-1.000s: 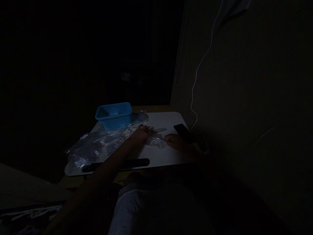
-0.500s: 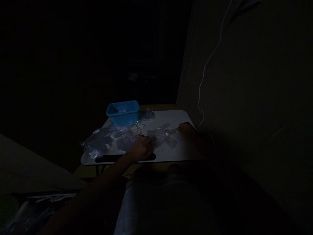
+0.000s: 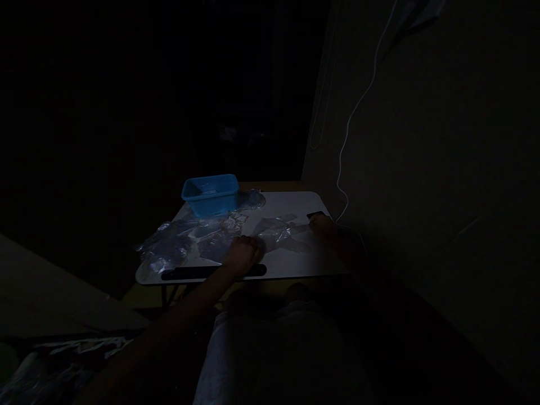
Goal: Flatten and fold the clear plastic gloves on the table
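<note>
A clear plastic bag (image 3: 280,233) lies stretched between my two hands above a small white table (image 3: 295,199). My left hand (image 3: 243,254) is closed on its left end, close to the table's front edge. At the bag's right end my right hand (image 3: 323,226) is closed on it, beside a dark flat object (image 3: 315,214). More clear plastic bags (image 3: 169,247) are heaped on the table's left side, and a crumpled pale piece (image 3: 234,221) sits among them. The picture is very dark, so finger details are faint.
A blue plastic basket (image 3: 213,203) stands at the back left of the table. A black slotted strip (image 3: 189,273) runs along the front edge. A white cord (image 3: 346,129) hangs down the wall at the right. More plastic is visible at the lower left.
The bag between my hands has spread and shifted slightly, with my right hand a little lower. The whole view has moved slightly. Both hands stay closed.
</note>
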`<state>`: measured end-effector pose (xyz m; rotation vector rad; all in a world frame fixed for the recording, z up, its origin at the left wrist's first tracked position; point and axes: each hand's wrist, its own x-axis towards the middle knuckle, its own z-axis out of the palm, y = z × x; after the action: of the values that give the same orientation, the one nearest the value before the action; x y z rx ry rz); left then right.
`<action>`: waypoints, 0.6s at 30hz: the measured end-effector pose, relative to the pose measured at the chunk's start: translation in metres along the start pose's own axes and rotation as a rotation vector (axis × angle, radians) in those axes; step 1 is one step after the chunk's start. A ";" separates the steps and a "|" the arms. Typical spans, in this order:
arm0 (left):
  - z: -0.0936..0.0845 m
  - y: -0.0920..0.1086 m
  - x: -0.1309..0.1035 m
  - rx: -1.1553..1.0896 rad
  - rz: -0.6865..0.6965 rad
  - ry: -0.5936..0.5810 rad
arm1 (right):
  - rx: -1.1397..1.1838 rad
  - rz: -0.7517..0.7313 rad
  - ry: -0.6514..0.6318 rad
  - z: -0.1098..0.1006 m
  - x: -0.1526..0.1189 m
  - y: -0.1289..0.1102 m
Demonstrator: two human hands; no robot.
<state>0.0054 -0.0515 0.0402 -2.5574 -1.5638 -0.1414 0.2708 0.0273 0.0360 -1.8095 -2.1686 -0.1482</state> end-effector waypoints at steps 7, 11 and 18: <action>0.000 -0.004 0.000 -0.153 -0.141 -0.129 | 0.000 -0.201 -0.034 0.001 -0.047 -0.050; 0.001 -0.005 0.003 0.034 -0.103 -0.118 | 0.014 -0.286 -0.072 0.011 -0.066 -0.061; 0.005 -0.014 0.006 0.115 -0.123 -0.040 | 0.015 -0.423 -0.109 0.022 -0.069 -0.036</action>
<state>-0.0042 -0.0393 0.0376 -2.3918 -1.6920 -0.0133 0.2424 -0.0388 -0.0014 -1.3553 -2.5958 -0.1278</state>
